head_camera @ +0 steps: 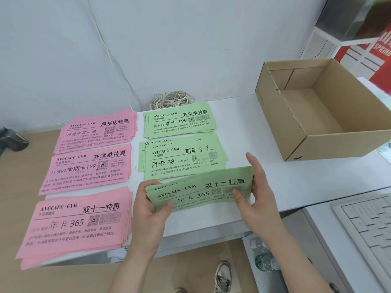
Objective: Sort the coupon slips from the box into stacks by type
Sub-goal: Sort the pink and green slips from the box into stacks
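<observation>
On a white table (275, 178), three stacks of pink coupon slips lie in a column at the left: far (99, 130), middle (88, 168) and near (78, 220). Just right of them run two stacks of green slips, far (179, 121) and middle (182, 159), with a coiled cord (171, 100) behind them by the wall. Nearer the front edge, a third green stack (201, 192) is held tilted just above the table, overlapping the middle green stack's lower edge. The left hand (148, 208) grips its left end, fingers curled beneath, thumb on top. The right hand (258, 193) pinches its right end, thumb on the face, fingers behind. Further right stands an open cardboard box (281, 132), showing only its bare floor. A keyboard (370, 225) sits at the lower right.
</observation>
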{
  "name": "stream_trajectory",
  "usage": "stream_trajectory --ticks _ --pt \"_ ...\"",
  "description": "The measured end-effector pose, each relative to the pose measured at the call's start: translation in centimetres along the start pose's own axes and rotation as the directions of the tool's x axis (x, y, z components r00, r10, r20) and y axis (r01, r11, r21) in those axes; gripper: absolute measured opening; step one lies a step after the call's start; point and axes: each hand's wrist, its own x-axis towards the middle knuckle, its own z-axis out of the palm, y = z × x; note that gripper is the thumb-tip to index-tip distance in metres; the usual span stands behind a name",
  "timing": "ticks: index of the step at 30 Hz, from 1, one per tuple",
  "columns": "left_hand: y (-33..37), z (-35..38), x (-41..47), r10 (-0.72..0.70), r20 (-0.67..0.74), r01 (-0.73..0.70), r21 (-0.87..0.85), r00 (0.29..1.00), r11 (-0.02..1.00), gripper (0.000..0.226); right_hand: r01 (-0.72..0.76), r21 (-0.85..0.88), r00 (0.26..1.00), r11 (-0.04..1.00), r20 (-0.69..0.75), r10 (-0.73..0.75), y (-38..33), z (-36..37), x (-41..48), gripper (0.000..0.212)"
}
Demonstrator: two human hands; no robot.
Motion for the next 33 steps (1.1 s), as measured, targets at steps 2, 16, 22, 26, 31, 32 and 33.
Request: stream_trajectory --ticks 2,16,22,26,31,32,33 --pt "-0.2 0.2 0.2 0.001 -0.002 -0.001 -0.003 1.000 1.000 0.051 0.052 -0.069 0.998 0.996 -0.038 -0.055 0.6 0.4 0.0 0.075" --pt "0.3 -0.2 -0.1 0.035 -0.018 -0.032 0.134 0.999 0.990 0.035 0.219 -0.342 0.949 0.914 -0.141 -0.281 0.9 1.3 -0.1 0.051" --pt "-1.2 -0.7 -0.3 -0.051 -0.085 0.068 0.213 0.995 0.975 0.050 0.192 -0.366 0.964 0.911 -0.103 -0.245 1.7 1.9 -1.0 0.075" --pt "-1.3 -0.5 -0.3 -0.047 -0.130 0.081 0.274 0.990 0.958 0.047 0.166 -0.354 0.970 0.920 -0.112 -0.218 1.3 2.3 -0.9 0.072" --pt "-0.1 -0.1 -0.4 -0.016 -0.163 0.082 0.406 0.986 0.910 0.050 0.094 -0.315 0.990 0.944 -0.071 -0.122 0.7 1.7 -0.8 0.083" --pt "0.2 -0.2 -0.5 -0.018 -0.165 0.088 0.429 0.986 0.899 0.052 0.055 -0.289 0.995 0.956 -0.059 -0.075 0.4 1.3 -0.8 0.084" --pt "0.3 -0.4 -0.6 -0.036 -0.165 0.108 0.451 0.986 0.886 0.055 0.001 -0.270 0.999 0.963 -0.035 -0.011 0.1 0.9 -0.8 0.086"
